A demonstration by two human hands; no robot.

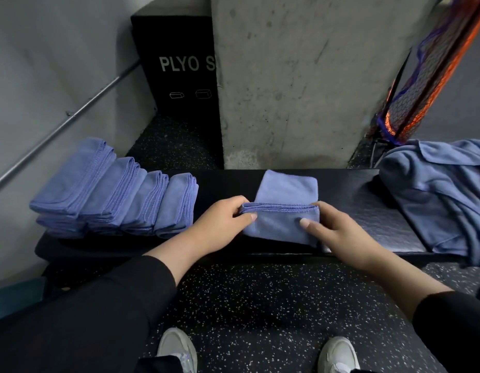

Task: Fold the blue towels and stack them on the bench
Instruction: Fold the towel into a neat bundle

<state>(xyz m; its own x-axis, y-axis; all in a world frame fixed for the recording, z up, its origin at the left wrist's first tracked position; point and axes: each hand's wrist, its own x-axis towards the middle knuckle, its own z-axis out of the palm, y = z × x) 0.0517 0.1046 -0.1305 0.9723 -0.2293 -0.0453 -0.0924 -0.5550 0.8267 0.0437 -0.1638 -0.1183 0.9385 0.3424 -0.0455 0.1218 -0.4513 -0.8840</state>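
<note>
Both hands — left hand (220,219), right hand (338,232) — pinch the half-folded blue towel (281,211) on the bench (367,211).

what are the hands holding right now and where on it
Both hands hold the half-folded blue towel on the bench. The left hand pinches the left end of its stitched fold edge; the right hand pinches the right end.
</note>
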